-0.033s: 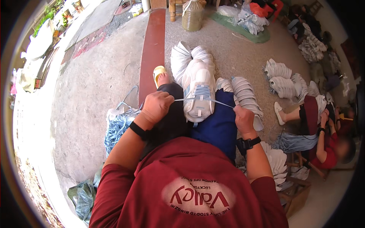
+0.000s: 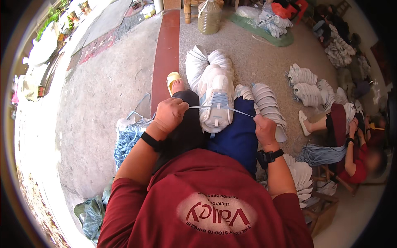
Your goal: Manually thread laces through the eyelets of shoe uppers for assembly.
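A white shoe upper (image 2: 215, 84) with pale blue parts lies lengthwise between my knees. Light blue lacing (image 2: 219, 99) crosses its middle. From there the shoelace (image 2: 200, 107) stretches out to both sides. My left hand (image 2: 171, 112) is closed on one end, over the dark-clothed left knee. At the right, the other end is pinched in my right hand (image 2: 265, 127), beside the blue-clothed right knee. Both hands are apart from the upper itself, and the lace looks taut between them.
Blue laces (image 2: 128, 142) hang in a bundle by my left leg. Stacked white uppers (image 2: 269, 107) stand past my right knee, with more stacks (image 2: 308, 89) farther right. A co-worker (image 2: 353, 165) sits at the right near another lace bundle (image 2: 322, 154). A large jug (image 2: 209, 18) stands ahead.
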`<state>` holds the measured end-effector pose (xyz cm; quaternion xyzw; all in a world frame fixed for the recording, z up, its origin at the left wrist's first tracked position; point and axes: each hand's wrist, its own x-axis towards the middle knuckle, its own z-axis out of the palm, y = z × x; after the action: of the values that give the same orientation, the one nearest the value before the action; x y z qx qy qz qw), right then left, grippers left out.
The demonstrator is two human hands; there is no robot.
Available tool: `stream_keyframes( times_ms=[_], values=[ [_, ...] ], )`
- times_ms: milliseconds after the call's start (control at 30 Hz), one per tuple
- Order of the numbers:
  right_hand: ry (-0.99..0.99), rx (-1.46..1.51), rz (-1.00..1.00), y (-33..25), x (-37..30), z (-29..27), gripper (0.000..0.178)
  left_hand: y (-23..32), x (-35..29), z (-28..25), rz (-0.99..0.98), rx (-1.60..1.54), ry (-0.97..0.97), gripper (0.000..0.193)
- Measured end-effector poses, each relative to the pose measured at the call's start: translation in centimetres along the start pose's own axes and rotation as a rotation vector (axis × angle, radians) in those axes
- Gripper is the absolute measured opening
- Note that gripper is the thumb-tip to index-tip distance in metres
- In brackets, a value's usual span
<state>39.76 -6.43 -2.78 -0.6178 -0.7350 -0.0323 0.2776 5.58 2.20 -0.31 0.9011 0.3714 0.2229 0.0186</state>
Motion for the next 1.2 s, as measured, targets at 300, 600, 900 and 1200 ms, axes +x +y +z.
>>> stream_keyframes(
  times_ms=[300, 600, 900, 1200],
  values=[
    [-0.036, 0.087, 0.004, 1.0, -1.9, -2.6, 0.007, -2.1, -4.4, -1.5, -0.036, -0.502, 0.044, 0.004],
    [-0.267, 0.355, 0.312, 0.5, -1.5, -0.9, 0.016, -0.1, -4.0, -2.6, -0.338, -0.545, 0.019, 0.011],
    [-0.281, 0.449, 0.229, -5.1, 5.4, 4.1, 0.020, 3.3, 5.4, 3.0, 0.078, -0.152, -0.103, 0.007],
    [-0.386, 0.318, 0.349, -5.6, 7.0, 3.0, 0.030, 4.3, 6.6, 4.2, -0.068, -0.080, -0.189, 0.015]
  ],
)
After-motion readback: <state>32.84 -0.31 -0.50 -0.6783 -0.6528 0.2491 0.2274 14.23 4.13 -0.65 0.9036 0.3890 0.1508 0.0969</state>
